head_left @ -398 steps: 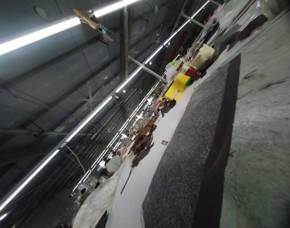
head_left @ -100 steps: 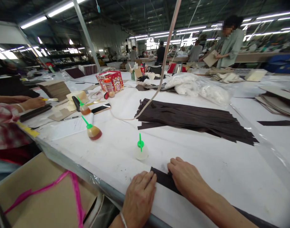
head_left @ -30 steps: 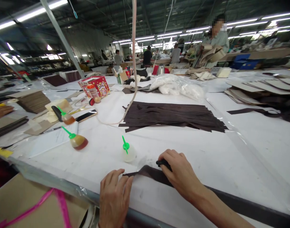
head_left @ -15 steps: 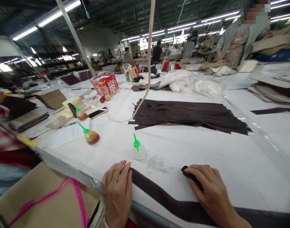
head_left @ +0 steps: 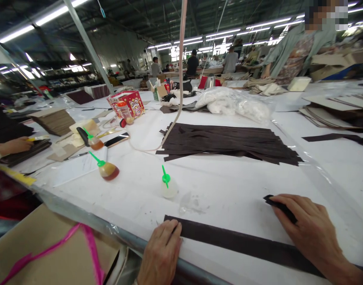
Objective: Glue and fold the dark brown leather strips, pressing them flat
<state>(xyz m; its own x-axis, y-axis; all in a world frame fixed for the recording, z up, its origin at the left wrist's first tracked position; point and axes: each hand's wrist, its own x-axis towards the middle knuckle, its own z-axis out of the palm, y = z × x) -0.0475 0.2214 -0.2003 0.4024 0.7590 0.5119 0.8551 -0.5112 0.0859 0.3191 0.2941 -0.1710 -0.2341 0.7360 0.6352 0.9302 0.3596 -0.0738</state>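
A long dark brown strip (head_left: pixel 226 234), leather-like, lies along the table's front edge and runs off to the right. My left hand (head_left: pixel 163 249) is at its left end, with bent fingers together on the strip; the thumb is hidden. The strip's tip pokes out past those fingers. In my right hand (head_left: pixel 312 227) is a small black object (head_left: pixel 284 208), its kind not clear, with the fingers closed over it. This hand is above the strip's right part, and the wrist covers some of it. A clear squeeze bottle with a green nozzle (head_left: pixel 169 189) stands beyond my left hand.
A pile of dark brown strips (head_left: pixel 229 142) lies mid-table. Two bottles of amber liquid, a phone (head_left: pixel 117 139) and a red box (head_left: pixel 136 103) are at left. A hose (head_left: pixel 180 79) hangs down to the table. Another person's hand (head_left: pixel 16 146) works at far left.
My right hand has moved right with the black object. The strip, wavy before, now lies straighter. My left hand has shifted slightly right and down, and the strip's tip now shows.
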